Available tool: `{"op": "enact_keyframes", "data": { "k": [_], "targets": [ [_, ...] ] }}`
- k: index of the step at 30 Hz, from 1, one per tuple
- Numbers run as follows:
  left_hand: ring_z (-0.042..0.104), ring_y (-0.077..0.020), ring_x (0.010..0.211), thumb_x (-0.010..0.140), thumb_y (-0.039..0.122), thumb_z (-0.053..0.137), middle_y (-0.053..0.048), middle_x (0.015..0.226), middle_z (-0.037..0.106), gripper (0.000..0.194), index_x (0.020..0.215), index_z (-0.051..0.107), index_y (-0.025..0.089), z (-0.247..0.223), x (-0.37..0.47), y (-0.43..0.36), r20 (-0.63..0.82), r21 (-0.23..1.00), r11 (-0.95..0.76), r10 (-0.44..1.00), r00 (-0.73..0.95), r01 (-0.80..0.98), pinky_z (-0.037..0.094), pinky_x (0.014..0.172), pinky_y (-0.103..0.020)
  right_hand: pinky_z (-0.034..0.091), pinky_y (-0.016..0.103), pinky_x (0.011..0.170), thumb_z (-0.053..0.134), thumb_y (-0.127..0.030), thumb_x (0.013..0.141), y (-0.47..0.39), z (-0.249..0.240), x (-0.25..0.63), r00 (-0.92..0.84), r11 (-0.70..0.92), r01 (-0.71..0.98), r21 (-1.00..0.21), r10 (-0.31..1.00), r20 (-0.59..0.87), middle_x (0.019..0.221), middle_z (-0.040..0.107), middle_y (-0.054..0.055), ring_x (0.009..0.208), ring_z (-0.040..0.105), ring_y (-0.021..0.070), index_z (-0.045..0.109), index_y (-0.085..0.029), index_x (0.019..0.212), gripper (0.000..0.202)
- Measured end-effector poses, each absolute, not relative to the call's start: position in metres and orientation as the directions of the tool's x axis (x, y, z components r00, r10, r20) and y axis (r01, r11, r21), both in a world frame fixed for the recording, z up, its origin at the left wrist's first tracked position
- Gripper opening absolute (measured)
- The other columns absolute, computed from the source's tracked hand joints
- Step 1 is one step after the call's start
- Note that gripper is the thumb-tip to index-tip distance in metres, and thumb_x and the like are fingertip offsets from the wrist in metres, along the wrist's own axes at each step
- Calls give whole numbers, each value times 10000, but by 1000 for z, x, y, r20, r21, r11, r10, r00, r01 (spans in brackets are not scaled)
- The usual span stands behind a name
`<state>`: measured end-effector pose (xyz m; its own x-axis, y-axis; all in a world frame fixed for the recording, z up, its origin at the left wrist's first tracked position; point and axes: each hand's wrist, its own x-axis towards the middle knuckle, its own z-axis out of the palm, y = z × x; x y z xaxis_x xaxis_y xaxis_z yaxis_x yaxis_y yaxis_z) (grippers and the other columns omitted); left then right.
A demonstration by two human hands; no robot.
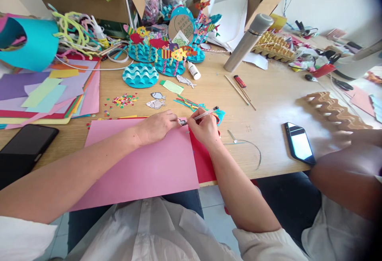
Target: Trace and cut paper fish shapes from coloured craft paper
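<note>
My right hand [205, 127] is closed round a white pen [207, 113], its tip pointing down toward a small fish cutout [182, 122] at the upper edge of a pink sheet [149, 161]. On the same sheet rests my left hand [158, 126], fingers pressed together at the cutout's left side. Part of a red sheet [203, 159] shows beneath the pink one. Two paper fish [155, 104] lie beyond my left hand, and thin colored strips [191, 104] lie beyond my right hand.
Blue wavy bases with fish decorations [170, 67] stand at the back. A steel flask [247, 44], wooden sticks [237, 90] and a phone [299, 143] are to the right. Colored paper [38, 94] and a black phone [25, 149] lie left. Another person's arm [346, 169] rests at far right.
</note>
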<state>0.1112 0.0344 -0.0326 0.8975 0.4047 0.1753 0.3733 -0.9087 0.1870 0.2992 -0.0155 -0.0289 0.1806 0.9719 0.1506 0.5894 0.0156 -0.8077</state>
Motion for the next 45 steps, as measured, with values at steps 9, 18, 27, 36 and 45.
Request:
{"op": "enact_keyframes", "data": {
  "k": [9,18,27,36,45],
  "targets": [
    [565,-200,1015,924,63,374,-76,1033,645,349,1061,676,173,-33,111,35,161,204,-902,414,896,380,470,886,-324,326,253,461,542,-232,685,-15,-29,299,186,24,585,-811,969,163,484,507,-49,470,463,125,482,-229,604,100],
    [562,-205,999,920,49,372,-86,1023,641,348,1084,661,150,-33,112,35,143,185,-904,413,900,385,468,869,-317,310,248,449,543,-220,678,-16,-28,298,176,17,587,-810,973,148,475,502,-49,460,447,120,488,-226,595,100],
    [561,-226,963,920,88,387,-112,1073,621,305,1025,670,133,-22,120,15,119,92,-866,500,858,491,476,850,-354,342,236,489,522,-231,686,-15,-35,300,281,79,501,-862,927,248,539,504,-52,503,458,115,498,-222,636,56],
    [603,-285,942,930,189,424,-161,945,647,299,883,697,76,-10,136,-12,63,130,-753,656,752,645,484,854,-416,326,221,435,612,-287,709,-19,-17,297,261,51,292,-955,956,131,517,495,-64,436,425,91,535,-206,685,114],
    [595,-319,1069,932,342,465,-201,1064,670,386,1063,672,43,-22,150,-39,180,141,-608,792,584,781,392,1027,-478,346,209,423,624,-268,730,-4,25,283,6,41,286,-957,999,45,580,603,-30,429,461,78,582,-183,732,94]
  ]
}}
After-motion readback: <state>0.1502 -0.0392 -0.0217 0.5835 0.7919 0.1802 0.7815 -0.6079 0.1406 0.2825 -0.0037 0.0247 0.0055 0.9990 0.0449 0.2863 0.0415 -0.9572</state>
